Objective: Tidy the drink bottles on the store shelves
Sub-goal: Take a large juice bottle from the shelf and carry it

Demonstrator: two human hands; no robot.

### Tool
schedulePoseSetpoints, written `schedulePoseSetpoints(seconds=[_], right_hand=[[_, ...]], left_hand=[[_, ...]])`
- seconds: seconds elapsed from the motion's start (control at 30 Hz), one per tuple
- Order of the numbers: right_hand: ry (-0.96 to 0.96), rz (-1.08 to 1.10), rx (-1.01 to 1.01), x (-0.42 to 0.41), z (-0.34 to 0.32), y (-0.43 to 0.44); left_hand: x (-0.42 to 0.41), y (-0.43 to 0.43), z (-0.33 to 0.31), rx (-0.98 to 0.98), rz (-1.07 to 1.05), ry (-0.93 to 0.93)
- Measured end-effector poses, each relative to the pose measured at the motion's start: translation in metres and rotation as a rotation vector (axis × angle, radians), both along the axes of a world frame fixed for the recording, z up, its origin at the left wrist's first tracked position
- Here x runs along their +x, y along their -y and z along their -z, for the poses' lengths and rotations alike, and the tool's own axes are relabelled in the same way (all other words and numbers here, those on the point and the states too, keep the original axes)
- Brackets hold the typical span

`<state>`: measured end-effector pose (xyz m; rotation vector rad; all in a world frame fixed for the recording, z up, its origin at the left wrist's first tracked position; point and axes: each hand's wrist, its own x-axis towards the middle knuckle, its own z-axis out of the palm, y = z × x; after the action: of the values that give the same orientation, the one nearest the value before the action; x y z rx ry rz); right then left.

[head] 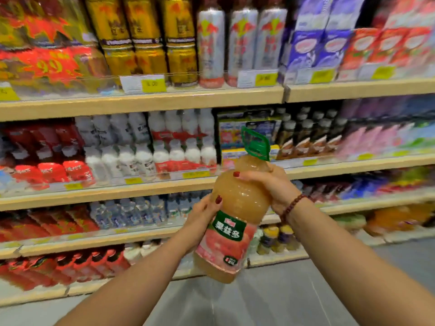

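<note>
I hold a large bottle of pale orange juice (237, 198) in front of the shelves, tilted slightly to the right. It has a green cap with a carry handle (255, 143) and a pink and green label. My left hand (202, 220) grips its lower left side beside the label. My right hand (270, 184) wraps around the shoulder of the bottle just under the neck. A bead bracelet sits on my right wrist.
Wooden shelves (141, 102) packed with drinks fill the view: gold cans (146, 38) and silver cans on top, white bottles (146, 147) and red packs below, water bottles (131, 212) lower down. Grey floor (259, 302) runs along the bottom.
</note>
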<state>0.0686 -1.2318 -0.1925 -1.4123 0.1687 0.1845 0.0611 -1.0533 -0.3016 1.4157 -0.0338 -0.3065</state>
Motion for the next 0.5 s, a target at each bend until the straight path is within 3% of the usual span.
schedulePoseSetpoints(seconds=[0.5], right_hand=[[-0.025, 0.505, -0.033, -0.088, 0.016, 0.342]], left_hand=[[-0.018, 0.356, 0.000, -0.048, 0.472, -0.074]])
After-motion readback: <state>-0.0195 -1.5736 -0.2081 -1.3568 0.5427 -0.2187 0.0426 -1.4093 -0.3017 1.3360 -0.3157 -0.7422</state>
